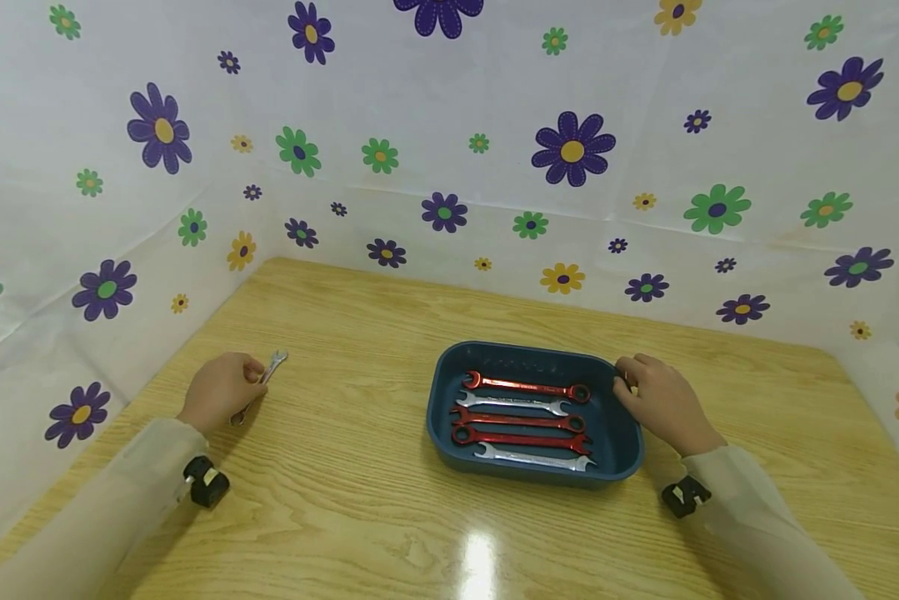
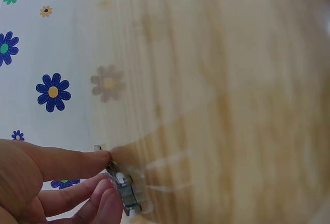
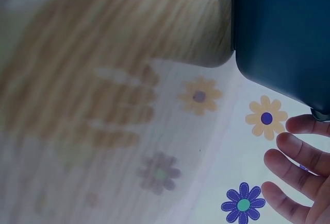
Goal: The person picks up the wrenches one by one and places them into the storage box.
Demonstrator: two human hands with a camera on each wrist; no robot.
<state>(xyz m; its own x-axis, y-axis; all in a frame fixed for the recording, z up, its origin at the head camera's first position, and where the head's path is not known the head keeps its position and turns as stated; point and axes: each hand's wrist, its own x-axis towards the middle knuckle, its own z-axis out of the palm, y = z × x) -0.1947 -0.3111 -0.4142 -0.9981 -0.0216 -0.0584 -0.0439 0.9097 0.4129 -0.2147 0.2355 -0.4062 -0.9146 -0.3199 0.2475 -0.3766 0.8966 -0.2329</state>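
On the left side of the table, my left hand (image 1: pixel 224 390) pinches a small silver wrench (image 1: pixel 275 363) between thumb and fingers. Its open-ended head points away from me, and the middle of the shaft is hidden by the fingers. The left wrist view shows the wrench (image 2: pixel 126 190) close over the tabletop. My right hand (image 1: pixel 662 398) grips the far right corner of a dark blue plastic bin (image 1: pixel 535 477), its fingers outside the rim. Inside the bin lie three red wrenches (image 1: pixel 520 418) and two silver wrenches (image 1: pixel 535 458), roughly parallel, side by side.
A light wood-grain table (image 1: pixel 329 500) bears the bin right of centre. White cloth (image 1: pixel 479 100) printed with flowers hangs behind the table and along its sides. Each sleeve carries a black wrist camera (image 1: pixel 207 481).
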